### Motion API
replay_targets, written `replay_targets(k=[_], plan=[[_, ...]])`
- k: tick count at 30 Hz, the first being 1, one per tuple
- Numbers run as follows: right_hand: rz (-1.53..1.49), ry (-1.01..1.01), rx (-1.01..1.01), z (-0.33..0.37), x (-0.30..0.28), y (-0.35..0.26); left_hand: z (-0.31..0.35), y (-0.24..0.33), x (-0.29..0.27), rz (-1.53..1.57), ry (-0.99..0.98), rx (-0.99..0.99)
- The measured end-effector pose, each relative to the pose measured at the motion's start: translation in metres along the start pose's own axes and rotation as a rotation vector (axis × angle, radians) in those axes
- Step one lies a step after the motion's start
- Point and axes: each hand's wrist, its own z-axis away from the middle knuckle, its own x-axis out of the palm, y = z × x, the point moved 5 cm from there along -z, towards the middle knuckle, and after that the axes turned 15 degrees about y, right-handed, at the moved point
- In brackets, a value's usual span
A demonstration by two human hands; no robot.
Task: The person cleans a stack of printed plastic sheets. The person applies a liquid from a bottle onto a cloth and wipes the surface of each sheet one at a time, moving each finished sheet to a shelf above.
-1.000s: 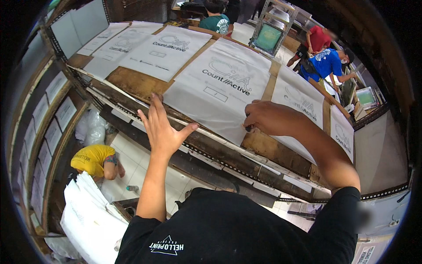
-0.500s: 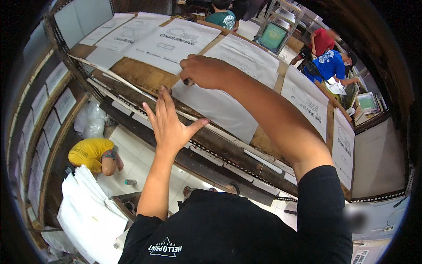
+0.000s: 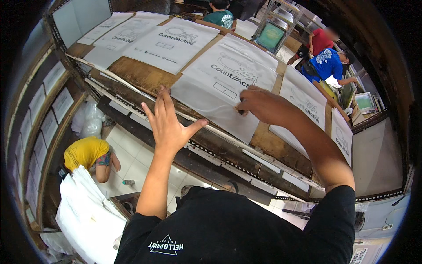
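Observation:
A white printed sheet (image 3: 211,94) with black lettering and a small outlined box lies on the brown tabletop in front of me. My left hand (image 3: 169,123) is spread flat, fingertips at the sheet's near left corner and thumb along the table's front edge. Over the right part of the same sheet, my right hand (image 3: 259,104) has its fingers curled together, low against the surface. A small dark spot shows at its fingertips, and whatever they hold is too small to make out.
Similar printed sheets (image 3: 173,44) lie along the sloping brown tabletop (image 3: 136,68) on both sides. A stack of white sheets (image 3: 85,211) stands lower left, near a crouching person in yellow (image 3: 88,154). Racks (image 3: 44,145) line the left. Other people work beyond the table.
My right hand has moved rightward across the sheet, uncovering its printed lettering and box. My left hand has stayed at the near left corner.

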Motion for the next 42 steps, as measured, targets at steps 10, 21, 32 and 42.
replay_targets(k=[10,21,32,42], plan=[[-0.21,-0.161,0.047,0.006,-0.033,-0.008,0.003,-0.004,0.002,0.006,-0.024,0.001],[-0.288,0.3,-0.149,-0.163,0.033,-0.022,0.004,-0.008,0.001,0.065,-0.017,0.008],[-0.303,0.055,-0.151,-0.132,0.04,-0.029,0.007,-0.008,0.004,0.06,-0.01,0.02],[-0.295,-0.158,-0.007,0.041,-0.001,-0.024,-0.009,-0.003,-0.001,0.071,-0.044,-0.027]])
